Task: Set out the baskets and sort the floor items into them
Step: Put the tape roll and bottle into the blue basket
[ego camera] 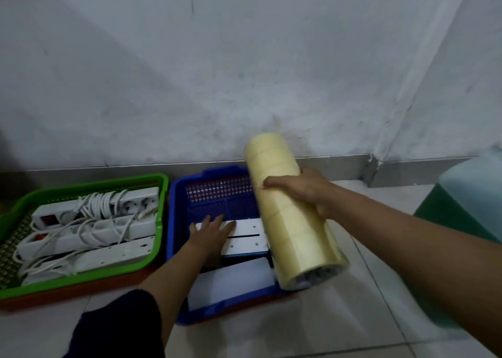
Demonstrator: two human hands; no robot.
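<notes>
A blue basket (179, 211) sits on the tiled floor against the wall, with flat white pieces (248, 234) inside. My left hand (210, 231) lies flat on those pieces, fingers straight and spread. My right hand (304, 189) grips a long stack of yellowish tape rolls (288, 211), held tilted over the right side of the blue basket. A green basket (89, 186) to the left holds white power strips (95, 222) with coiled cords.
A reddish basket (68, 289) shows under the green one. The grey wall and its skirting (339, 162) run just behind the baskets. A pale green stool or bin (470, 194) stands at the right. Bare white tiles lie in front.
</notes>
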